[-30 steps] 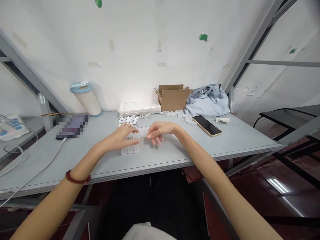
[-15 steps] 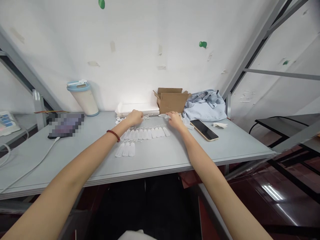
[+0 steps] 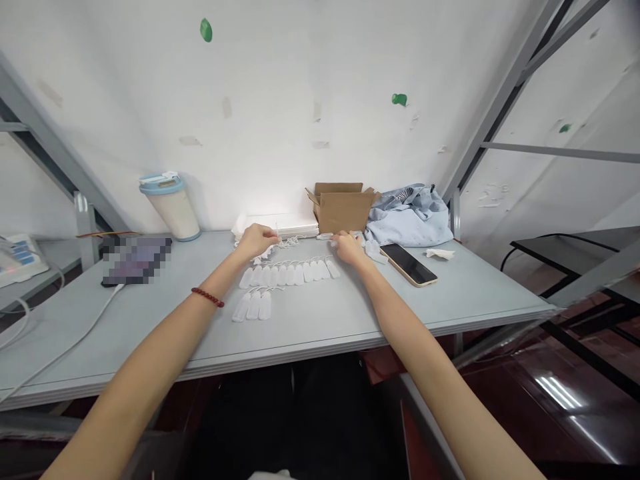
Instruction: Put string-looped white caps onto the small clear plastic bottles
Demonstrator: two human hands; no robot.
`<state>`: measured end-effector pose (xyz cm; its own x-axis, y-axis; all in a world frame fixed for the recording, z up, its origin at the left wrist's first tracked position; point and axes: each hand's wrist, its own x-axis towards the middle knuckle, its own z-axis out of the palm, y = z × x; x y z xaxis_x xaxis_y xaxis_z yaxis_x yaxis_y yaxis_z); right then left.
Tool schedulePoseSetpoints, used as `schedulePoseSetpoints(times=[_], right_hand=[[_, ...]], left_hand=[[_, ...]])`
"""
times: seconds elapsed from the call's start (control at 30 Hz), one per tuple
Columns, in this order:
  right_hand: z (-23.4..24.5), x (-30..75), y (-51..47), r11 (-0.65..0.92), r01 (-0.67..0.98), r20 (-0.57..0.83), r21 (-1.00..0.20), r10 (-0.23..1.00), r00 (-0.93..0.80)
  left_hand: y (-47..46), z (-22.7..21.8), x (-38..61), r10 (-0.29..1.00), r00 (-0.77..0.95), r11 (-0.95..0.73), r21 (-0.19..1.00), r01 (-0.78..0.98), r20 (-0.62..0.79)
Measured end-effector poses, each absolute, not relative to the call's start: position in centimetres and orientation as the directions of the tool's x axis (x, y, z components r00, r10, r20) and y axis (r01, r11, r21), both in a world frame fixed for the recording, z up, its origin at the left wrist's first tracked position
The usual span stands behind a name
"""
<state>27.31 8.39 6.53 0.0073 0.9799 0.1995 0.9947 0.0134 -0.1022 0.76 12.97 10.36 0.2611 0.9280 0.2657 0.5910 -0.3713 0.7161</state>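
My left hand (image 3: 257,241) is raised slightly at the back of the table, thumb and fingertips pinched on a thin white string. Below it lies a heap of white strings (image 3: 293,241). My right hand (image 3: 348,249) is curled over translucent plastic tags (image 3: 373,251) in front of the cardboard box, its fingertips closed on one, partly hidden. Between my arms a row of whitish tags with strings (image 3: 289,274) lies side by side. Nearer the front edge are three more tags (image 3: 253,306), their strings pointing right.
Behind the hands stand a white stack (image 3: 295,225) and an open cardboard box (image 3: 343,212). Rightward are a bundled blue cloth (image 3: 410,217), a phone (image 3: 409,264) and crumpled tissue (image 3: 440,254). Leftward stand a tumbler (image 3: 173,210) and a blurred device (image 3: 136,261) on a cable.
My left hand has lifted from the string heap and shifted left, now with a string in its fingertips. My right hand stays by the tags, fingers more curled. The view has tilted slightly up.
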Motion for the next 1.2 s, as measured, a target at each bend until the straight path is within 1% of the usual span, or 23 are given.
schedulePoseSetpoints(times=[0.13, 0.27, 0.33, 0.43, 0.5, 0.6, 0.67, 0.73, 0.87, 1.0, 1.1, 1.2], right_hand=[[6.6, 27.2, 8.2, 0.004, 0.994, 0.192, -0.106, 0.981, 0.016], [6.4, 27.1, 8.0, 0.001, 0.992, 0.225, -0.126, 0.974, 0.028], [6.3, 27.0, 8.0, 0.017, 0.985, 0.254, -0.173, 0.967, 0.027], [6.6, 26.5, 8.0, 0.091, 0.946, 0.306, -0.31, 0.952, 0.008], [7.0, 25.8, 7.9, 0.177, 0.89, 0.345, -0.42, 0.938, -0.024], [7.6, 24.5, 7.7, 0.29, 0.767, 0.399, -0.573, 0.916, -0.048], [7.8, 23.8, 7.5, 0.341, 0.671, 0.418, -0.658, 0.907, -0.052], [7.8, 23.3, 7.2, 0.387, 0.577, 0.422, -0.72, 0.903, -0.08], [7.8, 22.3, 6.4, 0.437, 0.398, 0.405, -0.807, 0.899, -0.166], [8.1, 21.3, 5.5, 0.425, 0.236, 0.374, -0.874, 0.898, -0.234], [8.3, 20.7, 5.1, 0.416, 0.179, 0.36, -0.892, 0.891, -0.274], [8.3, 20.3, 4.8, 0.397, 0.157, 0.341, -0.904, 0.893, -0.295]], left_hand=[[11.0, 10.5, -0.3, 0.961, 0.172, -0.271, 0.859, 0.434, 0.216], [9.8, 10.7, -0.9, 0.98, 0.087, -0.198, 0.916, 0.349, 0.178], [9.4, 10.8, -0.9, 0.984, 0.074, -0.179, 0.931, 0.317, 0.164], [9.0, 10.5, -0.5, 0.976, 0.121, -0.206, 0.951, 0.229, 0.182], [8.8, 10.3, -0.1, 0.967, 0.171, -0.217, 0.959, 0.18, 0.186], [8.7, 9.9, 0.3, 0.958, 0.226, -0.212, 0.965, 0.151, 0.175], [8.7, 9.8, 0.4, 0.953, 0.248, -0.213, 0.967, 0.141, 0.174], [8.7, 9.7, 0.5, 0.947, 0.271, -0.21, 0.97, 0.125, 0.17], [8.5, 9.8, 0.6, 0.937, 0.324, -0.165, 0.983, 0.082, 0.131], [8.2, 10.1, 0.6, 0.903, 0.418, -0.114, 0.993, 0.014, 0.098], [8.0, 10.1, 0.6, 0.875, 0.476, -0.086, 0.996, -0.021, 0.085], [7.8, 10.0, 0.7, 0.859, 0.507, -0.073, 0.997, -0.017, 0.072]])
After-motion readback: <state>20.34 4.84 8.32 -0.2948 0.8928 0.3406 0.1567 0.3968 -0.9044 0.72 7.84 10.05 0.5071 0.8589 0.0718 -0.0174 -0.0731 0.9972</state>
